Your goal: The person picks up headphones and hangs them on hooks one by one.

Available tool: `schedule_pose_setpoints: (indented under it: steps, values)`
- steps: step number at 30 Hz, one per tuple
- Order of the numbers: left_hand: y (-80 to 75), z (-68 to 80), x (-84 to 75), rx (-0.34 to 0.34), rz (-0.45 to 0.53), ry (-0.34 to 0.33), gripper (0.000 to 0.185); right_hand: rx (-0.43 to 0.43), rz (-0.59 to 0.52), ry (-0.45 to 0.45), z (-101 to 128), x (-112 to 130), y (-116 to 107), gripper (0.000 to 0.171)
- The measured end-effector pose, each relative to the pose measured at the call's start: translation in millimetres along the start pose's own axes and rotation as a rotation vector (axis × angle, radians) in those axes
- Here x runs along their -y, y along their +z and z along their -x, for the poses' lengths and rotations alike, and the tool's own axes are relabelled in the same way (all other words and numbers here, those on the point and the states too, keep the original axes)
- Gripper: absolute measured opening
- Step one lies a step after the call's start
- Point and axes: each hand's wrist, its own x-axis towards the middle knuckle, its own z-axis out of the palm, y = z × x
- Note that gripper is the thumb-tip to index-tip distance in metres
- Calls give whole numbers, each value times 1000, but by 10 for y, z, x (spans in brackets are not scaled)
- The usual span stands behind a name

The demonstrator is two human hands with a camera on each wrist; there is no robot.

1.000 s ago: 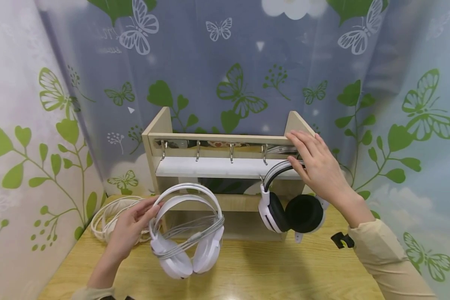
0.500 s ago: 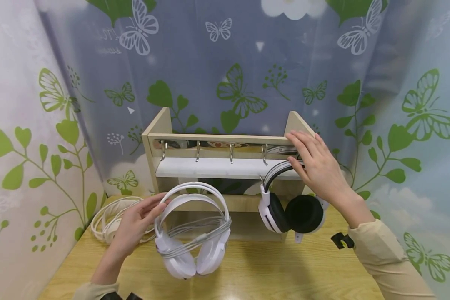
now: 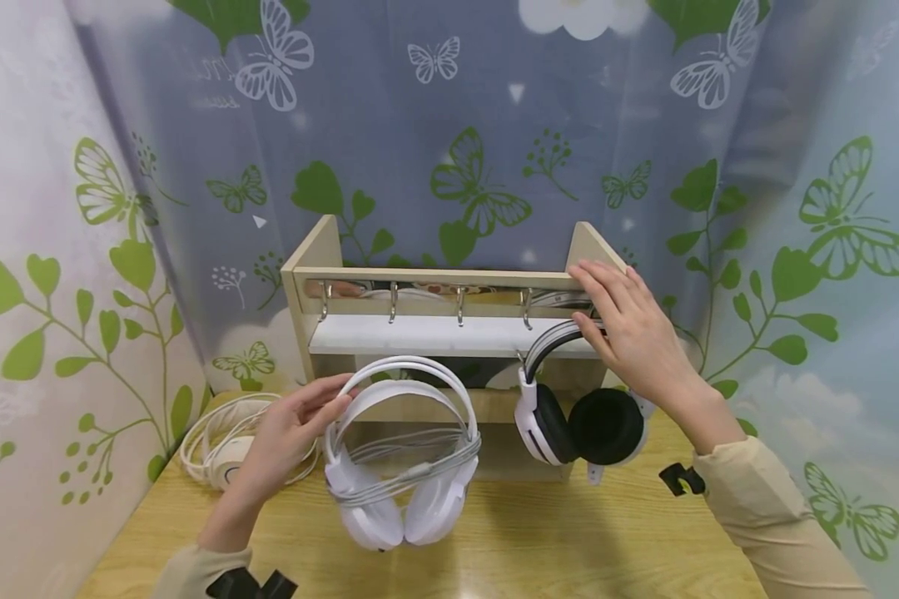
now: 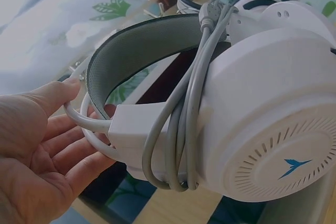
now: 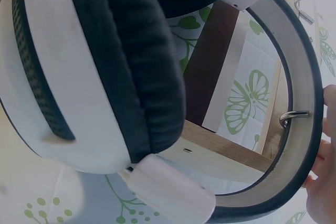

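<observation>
In the head view my left hand (image 3: 288,433) holds white headphones (image 3: 438,503) by the left side of the double headband, in front of the wooden rack (image 3: 547,279). A grey cable (image 4: 184,124) is wound around them, crossing between the earcups. Thumb and fingers pinch the thin outer band in the left wrist view. My right hand (image 3: 637,337) rests on the rack's top right corner, fingers extended, thumb at the headband of black-and-white headphones (image 3: 530,416). Those hang from a metal hook (image 5: 295,114), which shows inside their band in the right wrist view.
Several metal hooks (image 3: 460,308) line the rack's upper rail, with a white shelf (image 3: 419,334) below. Another white corded headset (image 3: 230,457) lies on the wooden table (image 3: 509,549) at left. Patterned curtains (image 3: 389,108) enclose the back and sides.
My left hand has carried the white headphones to the right and slightly upward, uncovering more of the headset on the table. My right hand and the hanging headphones stay in place.
</observation>
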Motion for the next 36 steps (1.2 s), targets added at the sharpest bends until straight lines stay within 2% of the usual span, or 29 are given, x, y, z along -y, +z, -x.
schedule_pose_setpoints:
  steps: [16, 26, 36]
  values:
    - [114, -175, -167, 29, 7, 34, 36, -8, 5, -5, -6, 5, 5, 63]
    - [169, -251, -276, 56, 41, 63, 37, -14, 3, -7, -2, 6, 3, 62]
    - [204, -356, -382, 52, 28, 85, 38, -16, 3, -8, 0, 4, 8, 55]
